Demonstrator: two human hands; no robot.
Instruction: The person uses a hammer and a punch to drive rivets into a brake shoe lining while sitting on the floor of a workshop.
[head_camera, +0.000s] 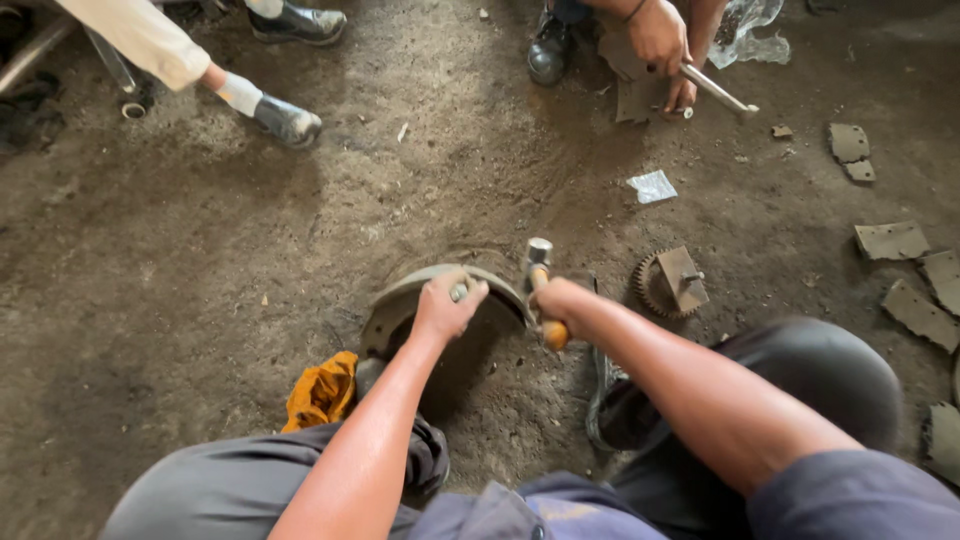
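A curved grey brake shoe (405, 300) stands on its edge on the dirt floor between my knees. My left hand (447, 303) is closed on a small metal punch at the top of the shoe's arc. My right hand (562, 301) grips a hammer (541, 285) with an orange wooden handle; its steel head is raised just right of the shoe. Both forearms reach in from the bottom of the view.
An orange rag (322, 392) lies left of the shoe. A toothed gear with a block (670, 282) sits to the right. Flat lining pieces (905, 270) litter the right side. Another person's hands hold a metal tool (715, 92) at the top; shoes (285, 118) stand top left.
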